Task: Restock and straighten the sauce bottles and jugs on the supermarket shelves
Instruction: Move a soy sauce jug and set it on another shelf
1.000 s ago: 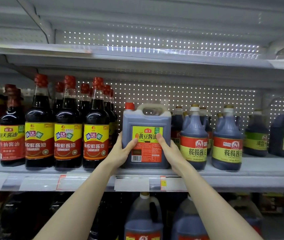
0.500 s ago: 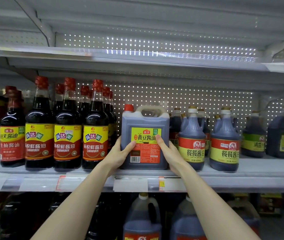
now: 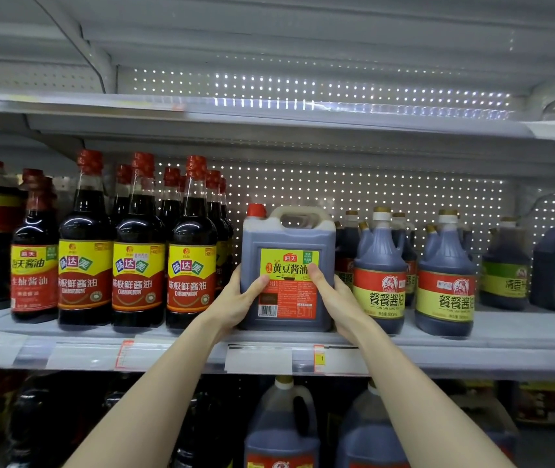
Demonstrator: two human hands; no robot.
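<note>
Head view: I see the shelf (image 3: pixel 505 336) carrying one square jug (image 3: pixel 287 238) of dark sauce, upright at its front edge, with a red cap and a yellow-and-red label. Left of the jug I count three matching tall bottles (image 3: pixel 138 265) in front; right of it, two squat bottles (image 3: pixel 380 275). The rows behind are half hidden. The left hand (image 3: pixel 235 304) and right hand (image 3: pixel 335 298) clasp the jug's sides, thumbs on its label.

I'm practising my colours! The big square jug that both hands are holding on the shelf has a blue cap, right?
Not quite. The cap on the square jug is red, not blue, as the head view shows. The rest holds: the left hand and right hand both hold it on the shelf.
</note>
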